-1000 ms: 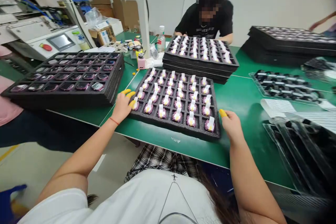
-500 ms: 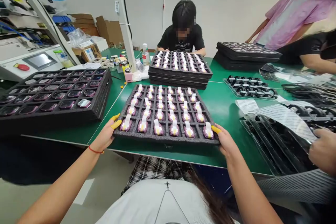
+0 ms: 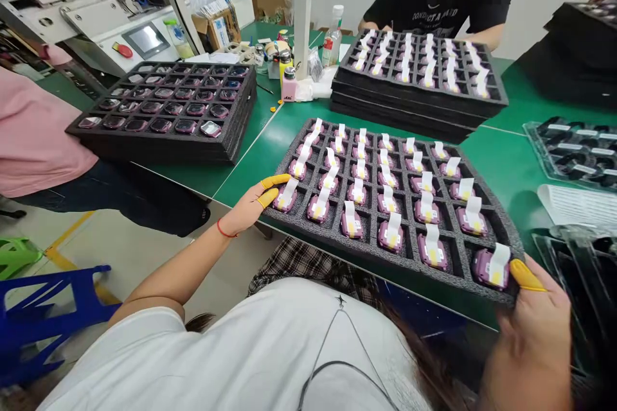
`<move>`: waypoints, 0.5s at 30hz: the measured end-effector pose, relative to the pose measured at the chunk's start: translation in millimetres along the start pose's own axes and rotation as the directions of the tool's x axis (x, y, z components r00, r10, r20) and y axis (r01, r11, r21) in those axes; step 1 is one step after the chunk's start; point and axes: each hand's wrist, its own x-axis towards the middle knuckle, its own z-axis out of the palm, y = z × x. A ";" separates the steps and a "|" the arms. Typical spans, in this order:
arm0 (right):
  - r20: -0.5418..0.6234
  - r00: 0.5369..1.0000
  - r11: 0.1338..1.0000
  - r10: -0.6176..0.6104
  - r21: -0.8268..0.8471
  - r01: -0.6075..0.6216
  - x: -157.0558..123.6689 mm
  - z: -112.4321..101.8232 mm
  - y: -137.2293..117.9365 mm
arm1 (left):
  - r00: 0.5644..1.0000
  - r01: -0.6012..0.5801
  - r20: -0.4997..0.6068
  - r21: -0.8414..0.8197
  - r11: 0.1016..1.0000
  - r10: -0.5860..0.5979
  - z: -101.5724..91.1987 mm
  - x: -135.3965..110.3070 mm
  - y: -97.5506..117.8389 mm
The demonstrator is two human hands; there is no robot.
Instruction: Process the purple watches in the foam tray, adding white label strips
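Note:
A black foam tray filled with several purple devices, each carrying a white-and-yellow tab, is held at the near edge of the green table. My left hand, with yellow finger cots, grips the tray's near left corner. My right hand, thumb in a yellow cot on top, grips the tray's near right corner. The tray overhangs the table edge above my lap.
A stack of similar black trays with purple devices stands to the left. Another stack of tabbed trays lies behind, where a person in a black shirt works. Bottles stand near a white post. Clear plastic trays lie at right.
Both hands moved from the tray's sides to its near corners and took hold. The tray has come toward me, past the table edge, and my view has swung left and down.

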 end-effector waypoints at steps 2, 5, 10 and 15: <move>-0.055 0.998 0.998 -0.010 0.064 0.013 -6.5 3.2 -5.6 | 1.000 0.001 0.004 0.032 0.999 -0.001 -0.1 -3.2 4.7; -0.061 0.994 0.991 -0.094 0.089 0.100 -14.9 5.5 -15.2 | 0.999 -0.035 0.016 0.120 0.992 0.033 -0.9 -7.0 11.6; -0.055 0.987 0.988 -0.148 0.040 0.150 -18.9 5.9 -20.8 | 0.999 -0.039 0.041 0.157 0.987 0.033 -0.5 -9.1 11.6; -0.059 0.986 0.987 -0.154 0.030 0.155 -18.4 10.7 -18.4 | 0.999 -0.024 0.033 0.157 0.987 0.019 2.6 -9.7 3.8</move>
